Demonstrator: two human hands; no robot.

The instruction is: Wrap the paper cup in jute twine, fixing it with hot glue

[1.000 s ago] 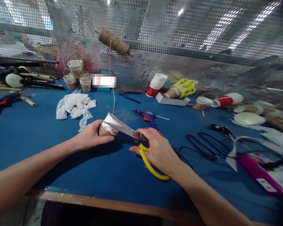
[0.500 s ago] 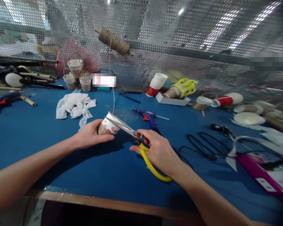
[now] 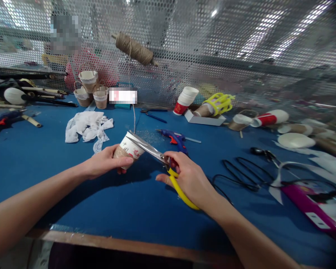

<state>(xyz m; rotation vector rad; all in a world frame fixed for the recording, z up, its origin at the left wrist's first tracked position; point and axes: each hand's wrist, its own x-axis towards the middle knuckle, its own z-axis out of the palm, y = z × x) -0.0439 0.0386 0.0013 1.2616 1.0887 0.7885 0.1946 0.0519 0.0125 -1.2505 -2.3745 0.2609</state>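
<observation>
Over the blue surface (image 3: 106,209), between its near and far edges, the left hand (image 3: 108,163) grips a twine-wrapped paper cup (image 3: 128,148) and the right hand (image 3: 189,177) holds scissors (image 3: 155,152) against its rim; cutting appears in hand, and the next move calls for a steady cup.

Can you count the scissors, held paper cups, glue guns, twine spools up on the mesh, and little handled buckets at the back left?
Scissors: 1
Held paper cup: 1
Glue guns: 2
Twine spool: 1
Handled buckets: 3
Total: 8
</observation>
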